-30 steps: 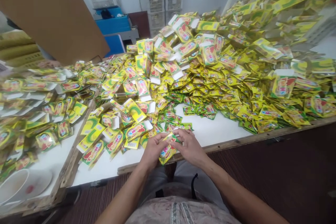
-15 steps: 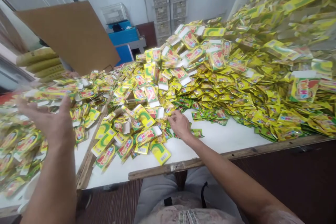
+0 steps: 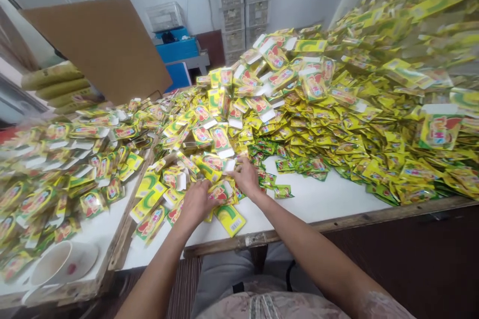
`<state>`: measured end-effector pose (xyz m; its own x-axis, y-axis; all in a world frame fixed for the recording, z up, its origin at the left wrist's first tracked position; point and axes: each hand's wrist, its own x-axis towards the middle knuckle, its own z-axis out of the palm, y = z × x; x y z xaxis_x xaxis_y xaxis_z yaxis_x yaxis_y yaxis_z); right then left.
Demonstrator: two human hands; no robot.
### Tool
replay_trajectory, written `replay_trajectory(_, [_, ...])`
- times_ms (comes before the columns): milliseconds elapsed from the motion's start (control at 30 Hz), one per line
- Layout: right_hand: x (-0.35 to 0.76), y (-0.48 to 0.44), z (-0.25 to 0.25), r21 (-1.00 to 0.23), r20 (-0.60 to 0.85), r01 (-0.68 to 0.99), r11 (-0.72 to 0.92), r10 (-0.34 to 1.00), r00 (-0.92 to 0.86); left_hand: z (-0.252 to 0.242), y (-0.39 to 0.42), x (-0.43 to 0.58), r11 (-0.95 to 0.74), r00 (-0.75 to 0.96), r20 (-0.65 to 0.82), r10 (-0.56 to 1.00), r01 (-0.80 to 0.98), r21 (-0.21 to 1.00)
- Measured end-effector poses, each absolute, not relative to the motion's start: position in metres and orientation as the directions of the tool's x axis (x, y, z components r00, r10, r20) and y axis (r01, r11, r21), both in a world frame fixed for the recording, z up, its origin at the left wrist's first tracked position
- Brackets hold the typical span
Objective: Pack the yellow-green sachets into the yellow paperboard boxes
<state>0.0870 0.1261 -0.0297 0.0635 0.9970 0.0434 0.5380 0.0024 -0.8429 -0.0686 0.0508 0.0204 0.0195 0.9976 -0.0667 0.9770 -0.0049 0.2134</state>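
My left hand [image 3: 197, 202] reaches over a cluster of small yellow-green cartons with red fruit pictures. Its thumb and fingers close about one small carton [image 3: 221, 191], whose white open flap points right. Just to the right, my right hand [image 3: 246, 177] is closed in a pinch at the edge of the sachet pile. What its fingertips hold, if anything, is hidden. Green and yellow sachets [image 3: 281, 191] lie beside that hand on the white tabletop [image 3: 325, 197]. Near the front edge a carton [image 3: 231, 220] lies with its barcode side up.
A large heap of yellow sachets [image 3: 359, 134] rises on the right, with cartons on top. Beyond a wooden strip [image 3: 129, 209], many filled-looking cartons [image 3: 92, 203] spread leftward. A white cup [image 3: 65, 261] lies front left. A brown board [image 3: 101, 50] and stacked crates [image 3: 234, 20] stand behind.
My left hand has come from over the left-hand cartons, where it was open, rightward to the carton beside my right hand. My right hand has shifted slightly left.
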Motion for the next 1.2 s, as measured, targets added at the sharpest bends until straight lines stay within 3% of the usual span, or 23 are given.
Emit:
replay_trajectory(100, [0.100, 0.128, -0.028, -0.892, 0.012, 0.452, -0.021, 0.997, 0.070, 0.017, 0.047, -0.072, 0.047, -0.031, -0.049, 0.998, 0.926, 0.374])
replay_trajectory(167, [0.110, 0.126, -0.027, -0.868, 0.025, 0.496, -0.015, 0.997, 0.075, 0.009, 0.043, -0.074, 0.081, -0.077, -0.032, 0.997, 0.826, 0.558])
replay_trajectory(267, [0.112, 0.120, -0.026, -0.787, 0.043, 0.617, 0.007, 0.998, 0.044, -0.003, 0.036, -0.073, 0.120, -0.166, -0.035, 0.985, 0.537, 0.835])
replay_trajectory(333, [0.107, 0.115, -0.026, -0.700, 0.076, 0.713, 0.051, 0.997, 0.003, -0.007, 0.031, -0.069, 0.155, -0.225, -0.079, 0.971, 0.343, 0.926])
replay_trajectory(433, [0.102, 0.111, -0.027, -0.629, 0.064, 0.775, 0.066, 0.997, -0.033, -0.006, 0.021, -0.063, 0.230, -0.238, -0.189, 0.953, 0.154, 0.961])
replay_trajectory(533, [0.115, 0.108, -0.029, -0.708, -0.007, 0.707, -0.014, 1.000, 0.013, -0.009, 0.014, -0.059, 0.286, -0.198, -0.269, 0.943, 0.063, 0.956])
replay_trajectory(667, [0.150, 0.096, -0.030, -0.873, 0.015, 0.488, -0.012, 0.999, 0.051, -0.019, 0.016, -0.049, 0.247, -0.156, -0.230, 0.961, 0.105, 0.963])
replay_trajectory(800, [0.174, 0.072, -0.024, -0.968, 0.030, 0.248, 0.044, 0.998, -0.061, -0.022, 0.023, -0.029, 0.226, -0.041, -0.224, 0.974, 0.060, 0.972])
replay_trajectory(1000, [0.189, 0.057, -0.014, -0.866, 0.026, 0.466, 0.183, 0.946, -0.324, -0.020, 0.020, -0.012, 0.242, 0.066, -0.242, 0.968, 0.010, 0.970])
replay_trajectory(1200, [0.196, 0.059, -0.011, -0.819, -0.038, 0.535, 0.208, 0.910, -0.412, -0.027, 0.012, -0.008, 0.291, 0.106, -0.293, 0.950, 0.032, 0.956])
